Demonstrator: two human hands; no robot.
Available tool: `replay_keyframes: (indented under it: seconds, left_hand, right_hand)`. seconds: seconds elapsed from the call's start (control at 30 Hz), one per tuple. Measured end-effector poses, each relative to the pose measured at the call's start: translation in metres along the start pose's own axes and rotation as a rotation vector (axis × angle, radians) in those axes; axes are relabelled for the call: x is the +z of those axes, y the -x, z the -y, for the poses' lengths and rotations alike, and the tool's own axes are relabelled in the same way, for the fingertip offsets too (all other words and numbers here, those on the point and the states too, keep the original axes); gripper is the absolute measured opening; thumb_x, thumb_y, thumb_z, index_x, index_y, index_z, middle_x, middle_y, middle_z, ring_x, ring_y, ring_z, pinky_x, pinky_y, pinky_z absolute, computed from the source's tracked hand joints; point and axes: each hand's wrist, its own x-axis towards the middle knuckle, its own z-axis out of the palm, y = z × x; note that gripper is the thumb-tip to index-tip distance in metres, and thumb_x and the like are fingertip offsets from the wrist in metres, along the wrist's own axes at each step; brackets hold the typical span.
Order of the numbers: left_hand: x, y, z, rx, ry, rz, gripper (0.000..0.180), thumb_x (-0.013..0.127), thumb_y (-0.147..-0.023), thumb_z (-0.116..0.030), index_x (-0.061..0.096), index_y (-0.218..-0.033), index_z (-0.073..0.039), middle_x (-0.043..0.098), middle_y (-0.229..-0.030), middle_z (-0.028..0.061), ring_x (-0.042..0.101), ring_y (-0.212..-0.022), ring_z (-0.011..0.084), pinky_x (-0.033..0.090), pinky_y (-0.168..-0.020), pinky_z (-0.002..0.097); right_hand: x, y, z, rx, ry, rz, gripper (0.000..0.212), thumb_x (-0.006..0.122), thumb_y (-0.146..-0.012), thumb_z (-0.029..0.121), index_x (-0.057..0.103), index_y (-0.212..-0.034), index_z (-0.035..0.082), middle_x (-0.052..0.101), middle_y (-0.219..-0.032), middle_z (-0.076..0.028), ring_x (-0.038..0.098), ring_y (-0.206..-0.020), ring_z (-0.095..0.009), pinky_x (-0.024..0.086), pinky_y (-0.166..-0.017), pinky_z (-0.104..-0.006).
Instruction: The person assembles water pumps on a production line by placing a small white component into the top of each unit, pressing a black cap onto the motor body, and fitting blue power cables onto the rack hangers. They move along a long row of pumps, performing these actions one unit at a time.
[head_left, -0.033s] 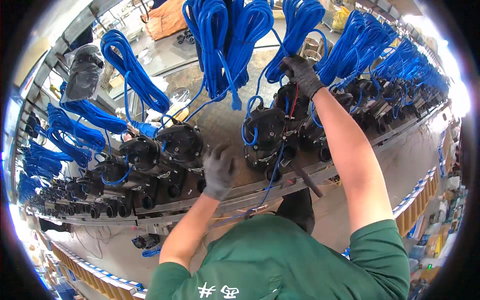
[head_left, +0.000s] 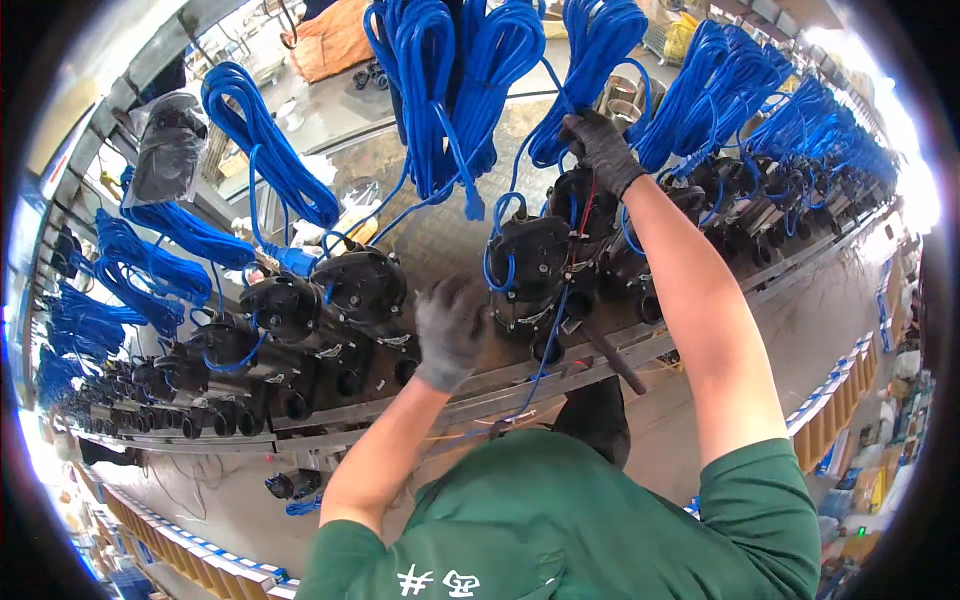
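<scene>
My right hand, in a dark grey glove, reaches out above a black pump at the foot of a hanging blue cable coil. Its fingers are closed, and what they hold is hidden. A thin red wire runs down from under that hand past the neighbouring black pump. My left hand, gloved too, hovers over the bench between that pump and another black pump. Its fingers are apart and slightly bent, a little blurred, with nothing visible in them.
Rows of black pumps with blue cable coils line the bench on both sides. A dark bar-shaped tool juts over the near edge. A wrapped black package hangs at the left. Another pump lies below the bench.
My left hand has shifted slightly right and up, toward the pump beside it. My right hand stays almost where it was.
</scene>
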Motion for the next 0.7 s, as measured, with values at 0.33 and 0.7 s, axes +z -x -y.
replay_keyframes:
  seconds: [0.33,0.7]
  left_hand:
    - [0.070,-0.120,-0.061,0.111,-0.153,0.286,0.032,0.060,-0.088,-0.030,0.064,-0.105,-0.004,0.068,-0.102,0.0159,0.063,-0.097,0.0339,0.049,-0.080,0.0476]
    - [0.085,-0.114,-0.012,0.304,0.241,0.136,0.024,0.063,-0.085,-0.031,0.065,-0.088,-0.007,0.067,-0.085,0.0154,0.064,-0.082,0.0345,0.048,-0.073,0.0488]
  right_hand:
    - [0.018,0.011,-0.002,-0.310,0.313,-0.127,0.041,0.058,-0.099,0.044,0.062,-0.098,0.004,0.059,-0.076,-0.009,0.058,-0.072,-0.022,0.046,-0.070,-0.0370]
    - [-0.018,0.118,0.006,0.039,-0.295,0.153,0.034,0.073,-0.092,0.027,0.068,-0.115,0.002,0.069,-0.102,0.001,0.060,-0.094,-0.008,0.049,-0.084,-0.0275]
